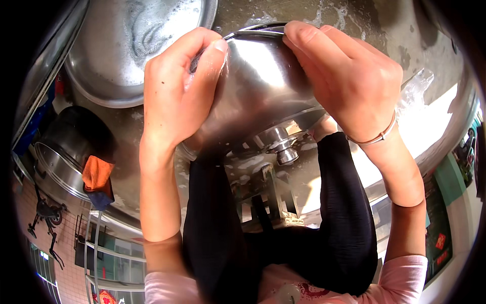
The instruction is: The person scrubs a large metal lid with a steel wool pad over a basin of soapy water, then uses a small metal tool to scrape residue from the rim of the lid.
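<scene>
A shiny stainless steel pot is held tilted in front of my knees, its rim at the far side. My left hand grips its left side, with the thumb along the outer wall and the other fingers mostly hidden. Over the right of the rim, my right hand is closed, and its fingertips are partly out of sight. Just below the pot is a steel lid with a round knob; whether the two touch, I cannot tell.
A wide metal basin of sudsy water, with a mesh cloth in it, stands at far left. Nearer is a large pot with an orange cloth at its rim. Clear plastic lies right on wet floor. A wooden stool shows between my legs.
</scene>
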Tool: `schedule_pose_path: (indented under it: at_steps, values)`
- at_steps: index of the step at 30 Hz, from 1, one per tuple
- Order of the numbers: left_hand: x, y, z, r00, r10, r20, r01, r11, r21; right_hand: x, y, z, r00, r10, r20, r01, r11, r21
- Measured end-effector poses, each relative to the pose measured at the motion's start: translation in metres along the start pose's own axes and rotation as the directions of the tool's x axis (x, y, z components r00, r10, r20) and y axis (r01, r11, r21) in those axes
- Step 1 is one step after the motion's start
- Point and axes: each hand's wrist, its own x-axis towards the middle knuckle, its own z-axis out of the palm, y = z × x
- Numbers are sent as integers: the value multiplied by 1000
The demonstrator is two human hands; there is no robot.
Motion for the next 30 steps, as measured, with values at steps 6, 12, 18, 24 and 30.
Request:
schedule_pose_path:
  at_steps: [6,12,18,24,30]
  values:
    - [1,-7,0,993,111,-37,-110,993,30,-7,18,-9,998,-20,52,27,989,-142]
    - [4,-12,-4,1000,-4,-8,4,1000,25,-3,7,-2,995,-39,87,61,961,-269]
    - [6,-18,-2,999,26,-23,-27,999,-26,0,17,3,982,-89,166,138,940,-311]
    - [8,-19,-2,999,44,-23,-44,999,2,6,24,3,965,-174,195,227,926,-300]
    - [5,-14,-2,1000,1,1,-1,999,-51,9,19,7,966,-210,149,241,941,-238]
